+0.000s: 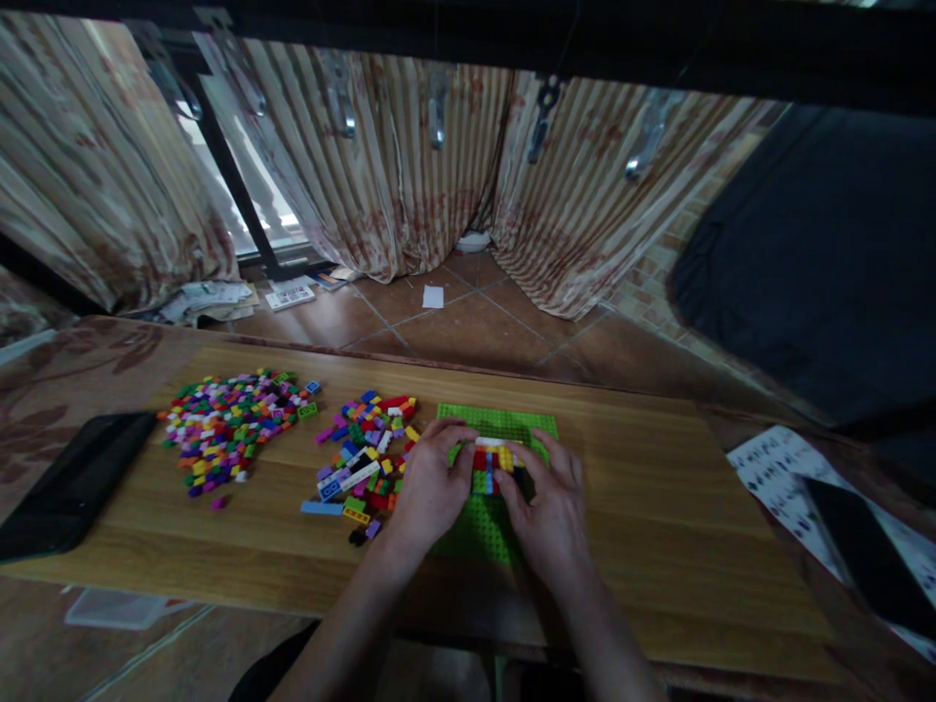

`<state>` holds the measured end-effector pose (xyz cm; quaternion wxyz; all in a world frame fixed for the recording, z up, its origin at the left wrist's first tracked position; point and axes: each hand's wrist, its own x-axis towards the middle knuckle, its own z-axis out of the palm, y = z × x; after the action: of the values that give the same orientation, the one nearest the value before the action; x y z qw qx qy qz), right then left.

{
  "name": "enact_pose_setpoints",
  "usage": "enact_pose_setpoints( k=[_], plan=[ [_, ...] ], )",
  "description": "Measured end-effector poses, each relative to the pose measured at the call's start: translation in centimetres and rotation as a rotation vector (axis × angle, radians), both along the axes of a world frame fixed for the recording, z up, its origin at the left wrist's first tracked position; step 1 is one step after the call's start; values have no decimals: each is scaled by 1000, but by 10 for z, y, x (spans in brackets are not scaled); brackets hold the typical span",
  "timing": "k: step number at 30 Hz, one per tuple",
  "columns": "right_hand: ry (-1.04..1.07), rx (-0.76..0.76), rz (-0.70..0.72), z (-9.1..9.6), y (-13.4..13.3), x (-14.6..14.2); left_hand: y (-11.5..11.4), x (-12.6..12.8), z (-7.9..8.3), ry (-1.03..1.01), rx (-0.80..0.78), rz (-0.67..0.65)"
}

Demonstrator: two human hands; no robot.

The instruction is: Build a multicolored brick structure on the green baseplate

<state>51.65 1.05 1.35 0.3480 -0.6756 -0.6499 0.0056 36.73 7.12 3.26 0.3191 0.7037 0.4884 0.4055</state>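
A green studded baseplate lies on the wooden table with a small block of toy building bricks on it. The block shows red, yellow, green, blue and white bricks. My left hand closes on the block's left side, thumb and fingers bent against it. From the right, my right hand grips the block with curled thumb and index finger, near the yellow bricks. Whether a loose brick sits between my fingertips is hidden. Beside my left hand lies a pile of larger loose bricks.
A heap of small mixed bricks covers the table's left part. A black tray-like object rests at the left end of the wooden table. To the right are a printed sheet and a dark phone-like slab. Striped curtains hang behind.
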Motion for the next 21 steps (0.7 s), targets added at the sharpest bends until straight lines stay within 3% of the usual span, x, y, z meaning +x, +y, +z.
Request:
enact_pose_setpoints(
  k=[11, 21],
  plan=[
    [227, 26, 36, 7, 2, -1, -1, 1, 0, -3, 19, 0],
    [39, 9, 136, 8, 5, -8, -1, 2, -2, -9, 9, -19]
  ],
)
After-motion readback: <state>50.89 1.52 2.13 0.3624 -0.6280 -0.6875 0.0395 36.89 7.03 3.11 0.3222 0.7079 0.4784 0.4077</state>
